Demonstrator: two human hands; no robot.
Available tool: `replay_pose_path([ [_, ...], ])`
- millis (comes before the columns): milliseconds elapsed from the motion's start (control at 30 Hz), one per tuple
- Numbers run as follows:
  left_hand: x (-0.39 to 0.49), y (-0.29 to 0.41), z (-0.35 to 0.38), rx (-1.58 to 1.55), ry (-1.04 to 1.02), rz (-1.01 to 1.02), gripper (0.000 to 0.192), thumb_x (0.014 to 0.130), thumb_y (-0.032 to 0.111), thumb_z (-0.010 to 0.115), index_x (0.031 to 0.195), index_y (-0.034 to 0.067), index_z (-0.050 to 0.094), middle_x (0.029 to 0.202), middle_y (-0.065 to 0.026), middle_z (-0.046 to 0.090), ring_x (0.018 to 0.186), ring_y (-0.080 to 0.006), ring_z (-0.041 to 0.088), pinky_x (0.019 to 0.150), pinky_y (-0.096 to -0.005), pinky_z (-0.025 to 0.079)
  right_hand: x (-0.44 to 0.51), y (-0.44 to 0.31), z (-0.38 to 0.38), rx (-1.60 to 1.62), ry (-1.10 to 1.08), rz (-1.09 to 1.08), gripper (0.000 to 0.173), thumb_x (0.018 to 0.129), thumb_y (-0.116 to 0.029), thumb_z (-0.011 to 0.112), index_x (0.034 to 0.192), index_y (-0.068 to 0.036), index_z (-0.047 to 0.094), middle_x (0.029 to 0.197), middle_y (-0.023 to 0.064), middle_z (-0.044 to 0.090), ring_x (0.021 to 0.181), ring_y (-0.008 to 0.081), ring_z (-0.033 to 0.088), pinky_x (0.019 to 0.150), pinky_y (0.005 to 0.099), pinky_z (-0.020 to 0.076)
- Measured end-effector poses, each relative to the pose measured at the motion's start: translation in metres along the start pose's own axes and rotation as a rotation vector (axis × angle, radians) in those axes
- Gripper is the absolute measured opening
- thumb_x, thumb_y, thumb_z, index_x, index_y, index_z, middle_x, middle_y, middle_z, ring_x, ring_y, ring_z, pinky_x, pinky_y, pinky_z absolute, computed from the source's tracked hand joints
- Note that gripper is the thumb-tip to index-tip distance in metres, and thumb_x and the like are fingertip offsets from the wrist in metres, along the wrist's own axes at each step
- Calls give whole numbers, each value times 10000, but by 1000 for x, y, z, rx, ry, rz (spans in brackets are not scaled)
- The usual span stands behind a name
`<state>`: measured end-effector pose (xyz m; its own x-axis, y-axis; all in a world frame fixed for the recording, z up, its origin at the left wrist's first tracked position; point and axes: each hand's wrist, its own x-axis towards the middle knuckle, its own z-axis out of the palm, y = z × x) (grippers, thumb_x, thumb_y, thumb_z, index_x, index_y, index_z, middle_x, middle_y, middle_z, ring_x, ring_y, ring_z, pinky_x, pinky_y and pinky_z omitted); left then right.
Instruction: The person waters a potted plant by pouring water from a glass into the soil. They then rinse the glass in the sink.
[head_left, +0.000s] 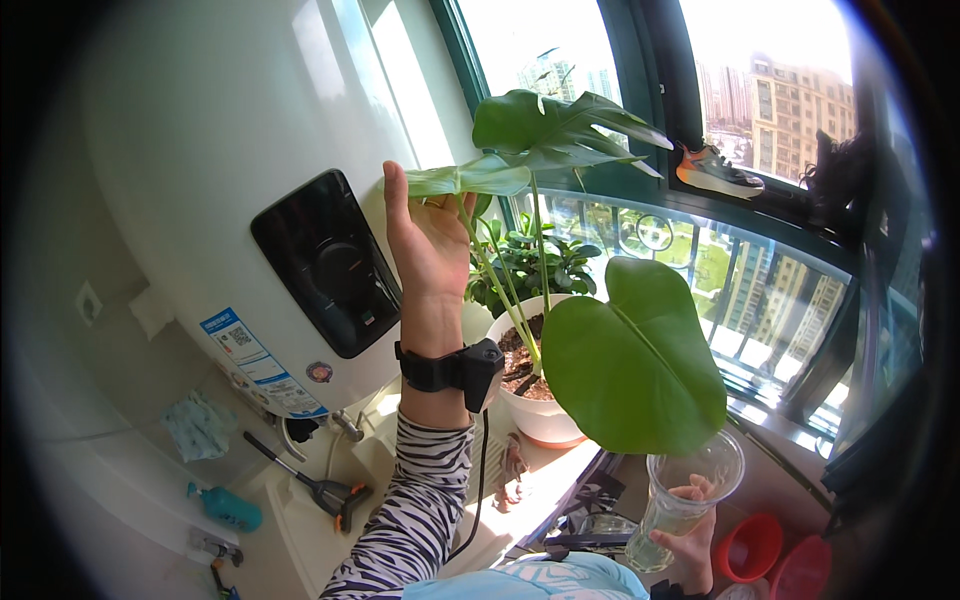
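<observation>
My left hand (439, 240) is raised palm up beneath a monstera leaf (480, 176), with the thumb standing apart at its left edge. The leaf covers part of the fingers, which touch it from below near the stalk. The monstera grows in a white pot (544, 420) filled with brown soil. A larger split leaf (555, 127) spreads above, and a broad whole leaf (637, 360) hangs to the right. At lower right, my right hand (690, 540) is wrapped around a clear vase (652, 517), held below the broad leaf. Some fingers show through its wall.
A white water heater (225, 187) fills the left side. Below it are a sink (300, 540), a black-handled tool (315, 487) and a teal bottle (225, 508). A shoe (716, 172) rests on the window ledge. Red containers (750, 547) stand at lower right.
</observation>
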<state>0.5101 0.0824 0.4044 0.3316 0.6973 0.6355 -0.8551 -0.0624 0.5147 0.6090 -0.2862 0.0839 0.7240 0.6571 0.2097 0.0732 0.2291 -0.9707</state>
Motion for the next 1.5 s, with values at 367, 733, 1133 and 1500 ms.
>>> replay_pose_path([
  [367,7,-1,6,-22,-48,-12,409,934,489,565,1101,116,547,1045,-28,633,949,-144,613,808,-320,481,0,-2,2,13,-14,12,1119,502,-278,928,1368,18,285,1079,95,532,1007,194,533,914,336,450],
  [733,5,-10,-11,241,-39,-175,872,852,801,333,1246,44,512,1184,-65,575,1109,-167,462,979,-342,269,0,-5,3,-34,-3,1,1117,501,-289,934,1352,32,285,1082,102,527,1011,196,532,894,337,472],
  [1133,-167,-29,-72,925,-204,329,800,959,534,437,1485,-15,190,1522,-211,266,1419,-322,250,1155,-458,165,-5,21,-1,35,11,-18,1131,508,-280,941,1355,29,259,1096,101,535,1027,223,580,897,347,491],
  [1500,-385,-66,-304,1759,-228,-848,829,833,339,680,1464,9,255,1497,-260,266,1401,-405,234,1104,-549,227,17,-13,-4,-39,104,-77,1072,549,-238,918,1380,20,292,1161,85,501,1089,198,514,963,342,421],
])
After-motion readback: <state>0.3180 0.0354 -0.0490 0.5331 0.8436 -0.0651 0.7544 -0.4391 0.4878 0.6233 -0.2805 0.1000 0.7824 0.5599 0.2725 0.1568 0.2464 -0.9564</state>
